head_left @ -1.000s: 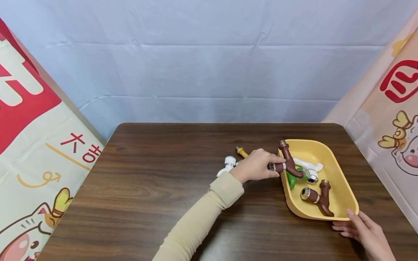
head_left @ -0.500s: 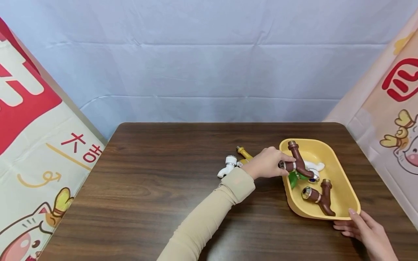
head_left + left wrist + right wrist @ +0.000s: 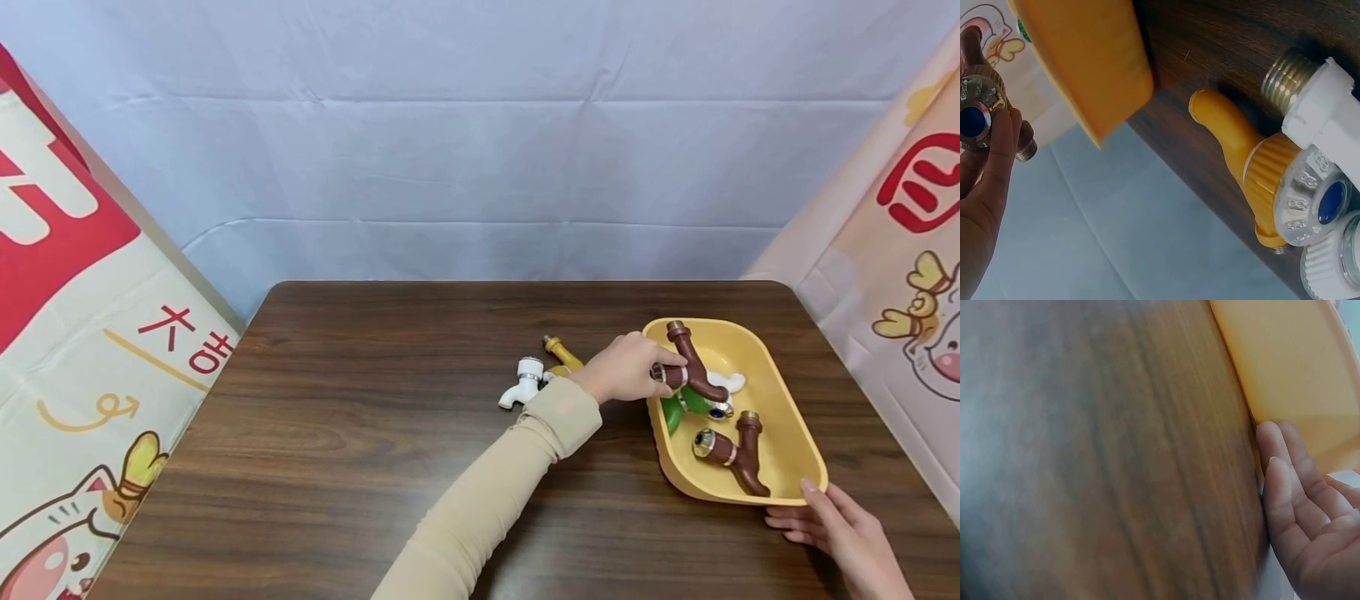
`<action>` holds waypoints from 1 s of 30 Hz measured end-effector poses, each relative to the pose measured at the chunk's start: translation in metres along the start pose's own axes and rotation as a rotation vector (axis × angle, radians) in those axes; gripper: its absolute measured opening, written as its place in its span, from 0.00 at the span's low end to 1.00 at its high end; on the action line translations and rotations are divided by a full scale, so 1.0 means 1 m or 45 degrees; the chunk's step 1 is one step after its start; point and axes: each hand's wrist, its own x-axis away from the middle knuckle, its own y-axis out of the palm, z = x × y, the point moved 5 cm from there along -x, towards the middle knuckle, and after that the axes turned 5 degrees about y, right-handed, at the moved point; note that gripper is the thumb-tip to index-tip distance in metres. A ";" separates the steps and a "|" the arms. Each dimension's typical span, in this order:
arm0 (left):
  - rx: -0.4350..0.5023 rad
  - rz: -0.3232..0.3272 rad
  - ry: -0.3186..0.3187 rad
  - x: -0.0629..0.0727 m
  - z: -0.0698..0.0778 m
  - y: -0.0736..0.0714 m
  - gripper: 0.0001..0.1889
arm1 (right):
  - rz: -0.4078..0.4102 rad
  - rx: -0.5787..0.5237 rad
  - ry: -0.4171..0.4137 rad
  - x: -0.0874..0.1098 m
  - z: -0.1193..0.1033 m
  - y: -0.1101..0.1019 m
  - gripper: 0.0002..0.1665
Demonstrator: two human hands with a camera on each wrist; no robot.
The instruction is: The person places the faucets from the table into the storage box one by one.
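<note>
My left hand [image 3: 628,368] grips a brown faucet [image 3: 699,372] by its ribbed handle, above the left side of a yellow plastic basin [image 3: 797,433]. In the left wrist view the faucet's clear knob with a blue centre [image 3: 974,122] shows at the fingertips. Inside the basin lie another brown faucet [image 3: 746,458], a green faucet [image 3: 672,412] and a white faucet [image 3: 731,382], the last two partly covered by the held one. My right hand [image 3: 847,533] holds the basin's near right corner, thumb on the rim and fingers against the outer wall.
Left of the basin, a white faucet [image 3: 522,383] and a yellow faucet [image 3: 561,354] lie close together on the dark wooden table [image 3: 360,400]. My left forearm partly hides this group. Pale cloth [image 3: 465,167] hangs behind the table, with printed banners on both sides.
My left hand has carried the brown faucet to the right, from the basin's left rim to over its inside. The right hand stays at the corner.
</note>
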 end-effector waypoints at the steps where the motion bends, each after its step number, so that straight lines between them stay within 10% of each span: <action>1: -0.004 -0.005 -0.001 -0.002 0.000 0.001 0.23 | 0.001 0.002 0.000 0.000 0.000 0.000 0.12; 30: 0.191 0.034 -0.183 -0.031 -0.001 0.029 0.23 | 0.069 0.135 0.097 -0.001 -0.003 -0.001 0.25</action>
